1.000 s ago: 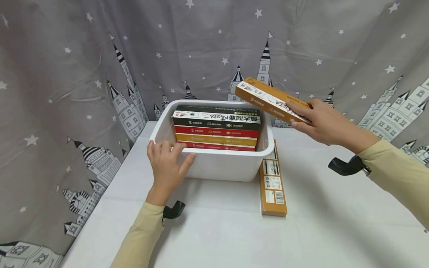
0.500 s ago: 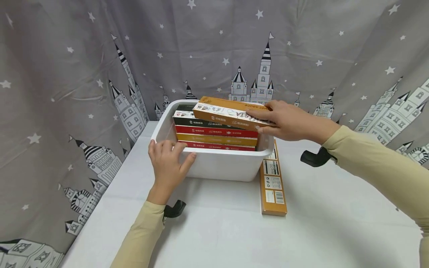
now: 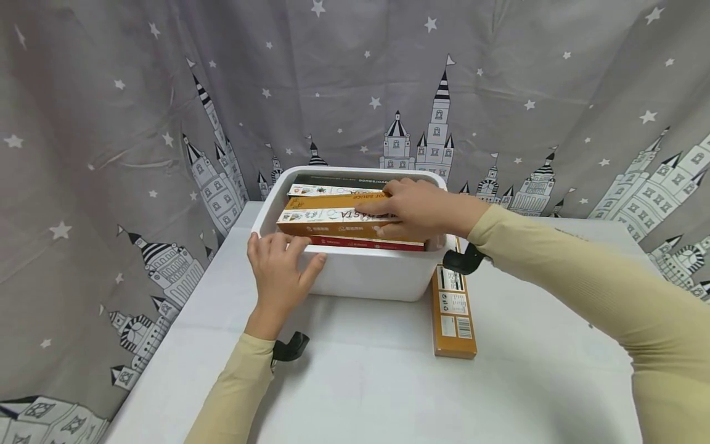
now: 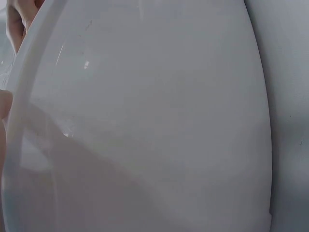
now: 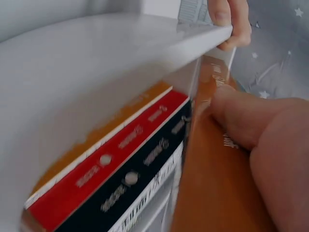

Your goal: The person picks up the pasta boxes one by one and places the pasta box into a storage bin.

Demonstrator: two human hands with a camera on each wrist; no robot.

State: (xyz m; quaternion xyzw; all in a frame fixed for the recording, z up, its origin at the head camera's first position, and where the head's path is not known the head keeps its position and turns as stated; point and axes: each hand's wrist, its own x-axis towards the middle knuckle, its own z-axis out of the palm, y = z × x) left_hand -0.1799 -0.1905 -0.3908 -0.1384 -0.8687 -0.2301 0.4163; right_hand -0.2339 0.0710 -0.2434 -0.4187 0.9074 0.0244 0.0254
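Note:
My right hand (image 3: pixel 410 209) grips an orange pasta box (image 3: pixel 318 217) by its right part, fingers on top and thumb on the near side. The box is over the mouth of a white plastic bin (image 3: pixel 366 274), in front of a dark green pasta box (image 3: pixel 316 181). A red box (image 3: pixel 366 243) shows beneath it. In the right wrist view the thumb (image 5: pixel 236 113) presses the orange side, beside stacked red (image 5: pixel 120 145) and dark boxes. My left hand (image 3: pixel 280 271) holds the bin's front left rim, thumb outside; the left wrist view shows mostly bin wall (image 4: pixel 159 106).
Another orange box (image 3: pixel 455 314) lies on the white table (image 3: pixel 366 370), to the right of the bin and close against it. Behind stands a grey curtain (image 3: pixel 333 74) printed with castles and stars. Black wrist mounts (image 3: pixel 291 347) stick out below both wrists.
My right hand has carried the orange pasta box leftward and down, from the right of the bin to over the stack inside. My left hand has stayed on the rim.

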